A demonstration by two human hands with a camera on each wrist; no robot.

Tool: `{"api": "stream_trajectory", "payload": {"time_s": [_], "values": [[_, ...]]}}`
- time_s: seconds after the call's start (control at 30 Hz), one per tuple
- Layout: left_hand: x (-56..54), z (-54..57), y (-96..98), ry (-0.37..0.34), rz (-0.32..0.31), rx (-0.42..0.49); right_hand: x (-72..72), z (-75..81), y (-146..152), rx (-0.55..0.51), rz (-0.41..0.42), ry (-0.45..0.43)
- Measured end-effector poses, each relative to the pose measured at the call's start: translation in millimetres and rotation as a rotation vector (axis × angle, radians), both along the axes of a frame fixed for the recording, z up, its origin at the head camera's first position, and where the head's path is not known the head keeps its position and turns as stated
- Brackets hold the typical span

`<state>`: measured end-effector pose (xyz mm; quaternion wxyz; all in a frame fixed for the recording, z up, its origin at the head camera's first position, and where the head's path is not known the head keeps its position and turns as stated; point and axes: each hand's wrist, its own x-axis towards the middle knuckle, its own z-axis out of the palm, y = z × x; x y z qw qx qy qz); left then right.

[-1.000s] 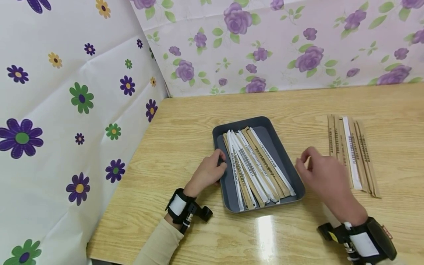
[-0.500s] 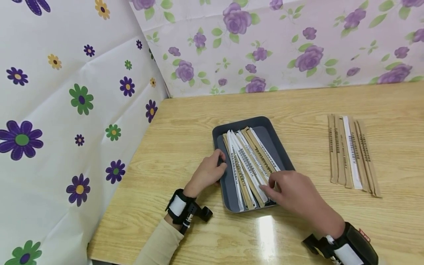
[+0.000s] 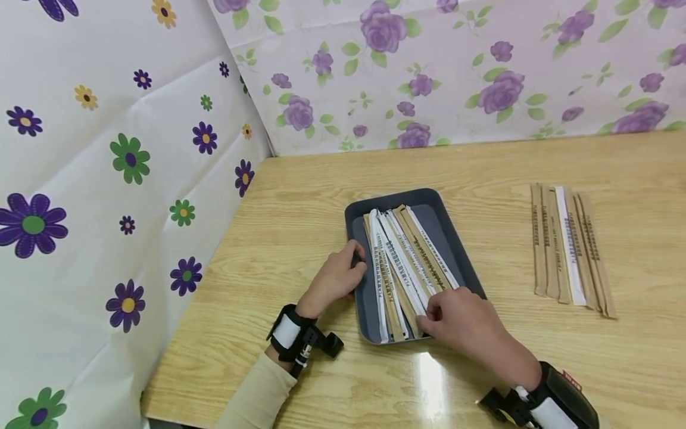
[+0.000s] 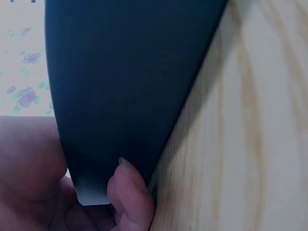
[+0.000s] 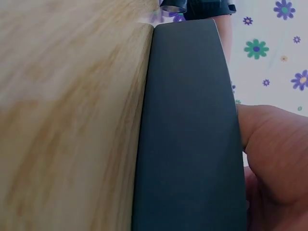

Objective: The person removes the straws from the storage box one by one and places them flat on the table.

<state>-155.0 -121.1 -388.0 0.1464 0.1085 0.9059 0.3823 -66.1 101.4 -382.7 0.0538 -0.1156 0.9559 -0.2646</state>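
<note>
The pale wood tabletop (image 3: 268,208) runs back to the flowered wall sheet (image 3: 327,95) along its far edge. Near its middle, well in from the left edge, I see the grey tray (image 3: 455,250), sitting slightly askew. Inside the tray fans a loose bunch of slim packets (image 3: 399,262), white and brown, printed, while a neater row of packets (image 3: 572,256), one white among brown, lies toward the tabletop's far right corner. The right hand (image 3: 466,319) bends over the tray's near right corner, fingers curled at the packets' near ends; I can't tell whether they have hold of one. The left hand (image 3: 334,274) grips the tray's left wall, fingers closed round the rim. Both wrists wear black straps (image 3: 292,333).
</note>
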Motion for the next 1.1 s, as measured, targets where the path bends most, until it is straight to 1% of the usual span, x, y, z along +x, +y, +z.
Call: {"api": "stream_trajectory", "payload": {"time_s": [0.2, 0.47, 0.6, 0.73, 0.93, 1.1], "values": [[-0.3, -0.2, 0.3, 0.002, 0.008, 0.004, -1.5, -3.9, 3, -0.073, 0.042, 0.057], [-0.2, 0.1, -0.2, -0.016, 0.008, 0.020, -4.5, -6.7, 9, -0.218, 0.078, 0.179], [0.3, 1.4, -1.0, -0.018, 0.007, 0.025, -5.9, -6.3, 11, -0.287, 0.095, 0.222], [0.7, 2.0, -1.1, -0.011, 0.003, 0.024, -6.6, -5.8, 13, -0.325, 0.084, 0.260], [0.3, 0.6, -1.3, 0.000, 0.003, 0.021, -8.5, -5.4, 17, -0.333, 0.047, 0.333], [-0.1, 0.5, -1.2, 0.011, 0.001, 0.016, -9.6, -5.3, 21, -0.338, 0.019, 0.364]]}}
